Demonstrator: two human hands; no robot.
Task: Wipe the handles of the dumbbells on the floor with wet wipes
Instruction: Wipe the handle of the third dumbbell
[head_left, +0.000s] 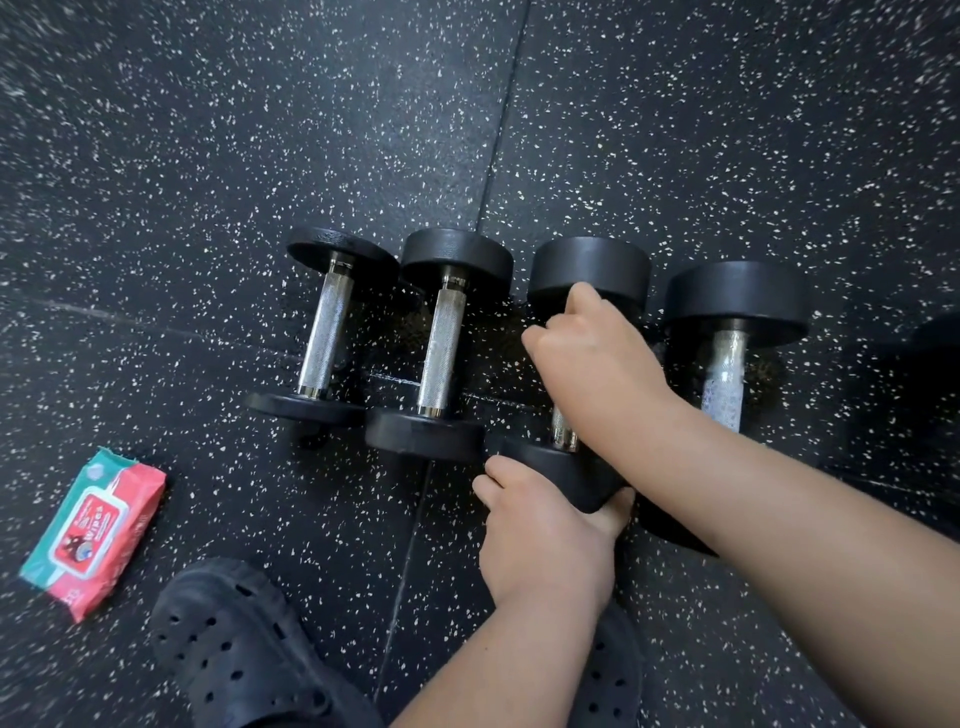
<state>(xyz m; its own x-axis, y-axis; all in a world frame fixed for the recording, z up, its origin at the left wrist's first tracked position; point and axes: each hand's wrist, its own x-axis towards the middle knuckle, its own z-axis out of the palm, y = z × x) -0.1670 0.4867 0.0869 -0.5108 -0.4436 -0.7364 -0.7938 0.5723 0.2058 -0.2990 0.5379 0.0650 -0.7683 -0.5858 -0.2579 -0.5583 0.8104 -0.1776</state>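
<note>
- Right hand (587, 353), fingers curled round the handle (563, 431) of the third dumbbell (589, 270) from the left, in a row of four on the floor (208, 156).
- Left hand (540, 535) clasps that dumbbell's near weight.
- A pale wipe (724, 384) clings to the handle of the rightmost dumbbell (737, 296).
- A pack of wipes (96, 535) lies well to the left, near a black shoe (234, 639).

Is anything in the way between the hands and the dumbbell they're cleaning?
No, nothing visible is. The right hand grips the handle of the third dumbbell from the left, and the left hand holds its near weight. A wipe under the fingers can't be seen.
</note>
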